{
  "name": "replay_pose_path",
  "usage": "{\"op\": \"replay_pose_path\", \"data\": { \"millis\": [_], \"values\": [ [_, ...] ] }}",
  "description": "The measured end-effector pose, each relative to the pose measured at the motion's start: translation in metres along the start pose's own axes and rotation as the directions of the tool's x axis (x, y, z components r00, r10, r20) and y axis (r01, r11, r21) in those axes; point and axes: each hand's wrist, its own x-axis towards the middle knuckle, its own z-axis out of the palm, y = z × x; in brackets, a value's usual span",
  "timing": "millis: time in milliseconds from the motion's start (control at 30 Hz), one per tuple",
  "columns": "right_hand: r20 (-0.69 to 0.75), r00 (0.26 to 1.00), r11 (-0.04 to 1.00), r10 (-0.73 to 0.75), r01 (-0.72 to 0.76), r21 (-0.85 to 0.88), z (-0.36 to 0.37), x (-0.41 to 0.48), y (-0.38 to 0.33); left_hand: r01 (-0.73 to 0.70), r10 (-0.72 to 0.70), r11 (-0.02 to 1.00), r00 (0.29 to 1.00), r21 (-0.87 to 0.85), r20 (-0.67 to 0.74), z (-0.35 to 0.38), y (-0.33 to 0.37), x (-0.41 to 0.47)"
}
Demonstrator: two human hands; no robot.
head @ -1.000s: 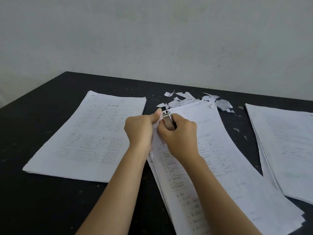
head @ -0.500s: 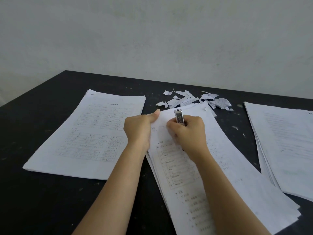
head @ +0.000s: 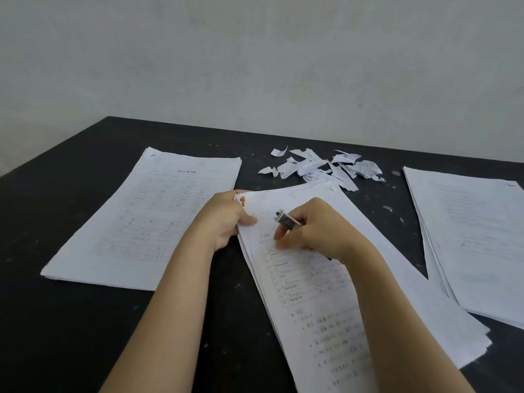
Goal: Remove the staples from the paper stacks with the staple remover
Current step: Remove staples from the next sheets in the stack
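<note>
A stack of printed white paper [head: 326, 293] lies slanted on the black table [head: 85, 321] in front of me. My left hand [head: 226, 219] pinches its top left corner, where the paper is torn and rust-stained. My right hand [head: 317, 231] rests on the sheet just right of that corner and holds a small metal staple remover [head: 286, 219], its jaws pointing left and lifted off the paper. No staple is visible.
A second paper stack [head: 147, 222] lies flat to the left, a third stack [head: 476, 239] at the right edge. Torn paper scraps [head: 320, 165] are heaped behind the middle stack. A pale wall rises behind the table.
My right hand has drawn the staple remover away from the stack's top corner, to the right and down. My left hand keeps its hold on the corner, which now shows a torn, stained spot.
</note>
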Motion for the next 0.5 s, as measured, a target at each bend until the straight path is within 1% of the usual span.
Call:
{"op": "replay_pose_path", "data": {
  "millis": [100, 200, 300, 433, 500],
  "values": [
    [0.072, 0.997, 0.988, -0.027, 0.038, -0.152, 0.006, 0.001, -0.004, 0.0, 0.0, 1.0, 1.0, 0.021, -0.007, 0.001, -0.001, 0.002],
    [0.075, 0.995, 0.976, -0.063, 0.078, -0.205, 0.011, 0.002, -0.007, 0.003, -0.002, 1.0, 1.0, 0.03, -0.016, 0.0, -0.002, 0.003],
    [0.092, 0.994, 0.956, -0.062, 0.086, -0.28, 0.012, 0.002, -0.011, 0.002, -0.001, 0.999, 1.0, 0.034, -0.019, 0.001, -0.003, 0.004],
    [0.088, 0.994, 0.877, -0.07, 0.103, -0.468, 0.017, 0.003, -0.017, 0.006, -0.005, 0.999, 0.999, 0.047, -0.032, 0.001, -0.003, 0.004],
    [0.088, 0.994, 0.84, -0.061, 0.099, -0.533, 0.021, 0.002, -0.016, 0.008, -0.006, 0.999, 0.999, 0.053, -0.036, 0.0, -0.004, 0.005]
  ]
}}
